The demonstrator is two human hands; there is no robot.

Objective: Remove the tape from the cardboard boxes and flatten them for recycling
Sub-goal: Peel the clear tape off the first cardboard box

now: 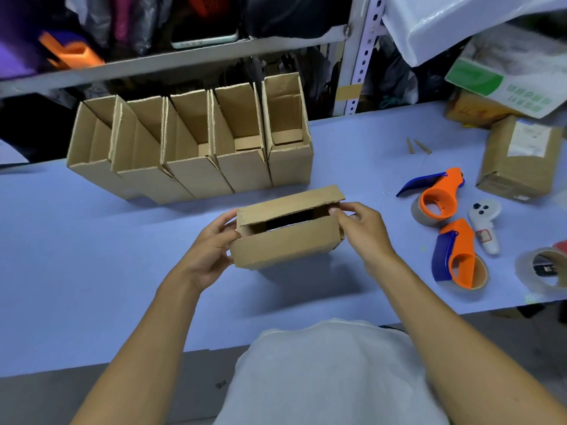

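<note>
A small brown cardboard box (285, 245) is held a little above the blue table (92, 271), its two long top flaps partly apart so a dark gap shows inside. My left hand (211, 250) grips its left end, thumb on the upper edge. My right hand (362, 231) grips the right end, fingertips pinching the corner of the far flap. Behind it, a row of several open-topped cardboard boxes (196, 145) stands side by side. No tape is visible on the held box.
Two orange-and-blue tape dispensers (435, 197) (457, 256), a white controller (484, 225) and a clear tape roll (543, 268) lie to the right. A sealed parcel (518, 157) sits at the far right. A metal shelf (184, 59) runs behind the table.
</note>
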